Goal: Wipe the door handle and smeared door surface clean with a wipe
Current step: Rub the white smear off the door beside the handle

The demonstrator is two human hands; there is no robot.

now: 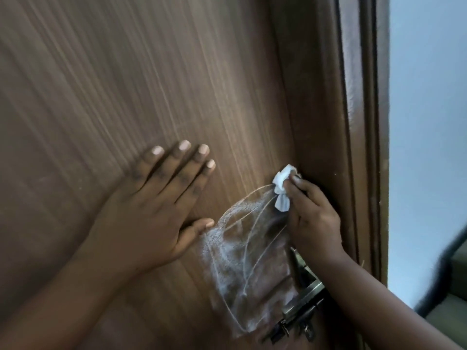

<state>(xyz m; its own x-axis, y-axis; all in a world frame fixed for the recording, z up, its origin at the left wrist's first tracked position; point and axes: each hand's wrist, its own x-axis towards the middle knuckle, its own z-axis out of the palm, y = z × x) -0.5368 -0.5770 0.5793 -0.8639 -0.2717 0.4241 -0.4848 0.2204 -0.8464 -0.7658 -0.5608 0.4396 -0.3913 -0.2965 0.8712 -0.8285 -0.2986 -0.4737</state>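
A brown wood-grain door [126, 84] fills the view. A whitish smeared patch [242, 263] with curved wipe streaks lies on it, just left of the metal door handle [300, 306] at the lower right. My right hand [313, 218] grips a crumpled white wipe [281, 188] and holds it against the door at the top of the smear, near the door's right edge. My left hand [154, 205] lies flat on the door with fingers straight and spread, its thumb touching the smear's left edge. My right forearm partly covers the handle.
The dark door frame [358, 122] runs down the right of the door. Beyond it is a pale blue wall [427, 122]. Dark, blurred furniture [449, 281] shows at the lower right corner.
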